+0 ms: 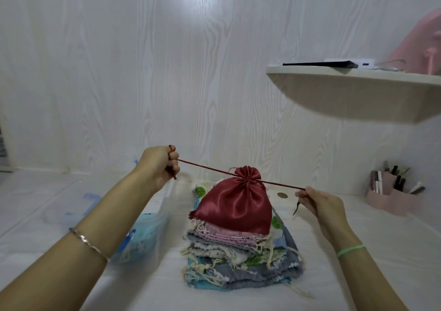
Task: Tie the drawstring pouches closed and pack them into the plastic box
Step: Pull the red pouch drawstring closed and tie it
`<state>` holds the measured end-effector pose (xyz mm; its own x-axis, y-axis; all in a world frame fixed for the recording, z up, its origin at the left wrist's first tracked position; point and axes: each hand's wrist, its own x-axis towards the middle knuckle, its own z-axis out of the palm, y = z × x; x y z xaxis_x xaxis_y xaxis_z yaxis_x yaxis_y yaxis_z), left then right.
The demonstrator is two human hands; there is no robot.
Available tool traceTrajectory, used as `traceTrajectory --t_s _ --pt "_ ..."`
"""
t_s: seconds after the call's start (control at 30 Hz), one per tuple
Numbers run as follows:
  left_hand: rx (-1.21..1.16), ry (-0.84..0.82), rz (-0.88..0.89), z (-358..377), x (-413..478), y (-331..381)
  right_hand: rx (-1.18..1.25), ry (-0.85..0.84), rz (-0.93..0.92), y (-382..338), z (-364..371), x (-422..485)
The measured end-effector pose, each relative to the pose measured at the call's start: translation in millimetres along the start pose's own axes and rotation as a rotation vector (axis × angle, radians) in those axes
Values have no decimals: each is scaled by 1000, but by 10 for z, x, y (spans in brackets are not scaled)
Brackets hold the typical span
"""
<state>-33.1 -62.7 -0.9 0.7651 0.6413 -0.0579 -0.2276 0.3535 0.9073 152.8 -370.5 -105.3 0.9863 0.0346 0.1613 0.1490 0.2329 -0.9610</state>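
Pulling the cord ends apart, left hand (160,165) and right hand (319,203) each pinch the drawstring (205,167) — keep tension level and equal — of the red pouch (235,205) atop the mid-tabletop stack (238,263), beside the plastic box (152,224).

A glossy dark-red pouch (235,205) with a matching red cord (205,167) is pictured at centre, over a pile (238,258) layered in pink, grey, cream and pale blue, flecked green. A white wood-grained wall (167,71) is seen at 12 o'clock, a pink holder (391,198) at 3, a green band (350,250) at 4, and a clear box (163,215) showing blue at 8.
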Motion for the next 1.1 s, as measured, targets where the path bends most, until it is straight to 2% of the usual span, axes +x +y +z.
traceTrajectory --t_s 0.1,0.2,0.27,0.37,0.4,0.43,0.5,0.57,0.67,0.77,0.83,0.87,1.0,1.1 --pt "34 -20 -6 20 -3 30 302 -6 83 -117 45 77" --pt "76 -118 -76 0 -20 72 628 -148 178 -300 152 89" --pt "173 -243 -150 -57 -55 101 735 -361 235 -340 131 89" --pt "317 -505 -310 -191 -137 184 695 -841 362 -283 76 0" --pt "377 -594 -354 -221 -161 209 633 -984 369 -246 26 -8" --pt "455 -664 -378 -239 -175 215 491 -1045 357 -236 21 -69" --pt "631 -735 -357 -197 -172 170 144 -1029 384 -202 54 -99" --pt "766 -733 -279 -63 -156 73 -21 -957 387 -213 211 -167" --pt "825 -732 -185 205 -140 -44 -46 -763 347 -278 562 -236" --pt "876 -831 -119 415 -144 -55 -17 -618 249 -311 874 -264" --pt "907 -896 -66 513 -155 -34 -118 -600 178 -346 1012 -282" --pt "901 -892 -30 557 -156 -34 -175 -645 176 -361 1067 -315" --pt "914 -637 176 714 -82 -198 -99 -890 317 -354 1176 -515" --pt "885 -452 220 751 39 -448 -11 -873 349 -315 1186 -586"
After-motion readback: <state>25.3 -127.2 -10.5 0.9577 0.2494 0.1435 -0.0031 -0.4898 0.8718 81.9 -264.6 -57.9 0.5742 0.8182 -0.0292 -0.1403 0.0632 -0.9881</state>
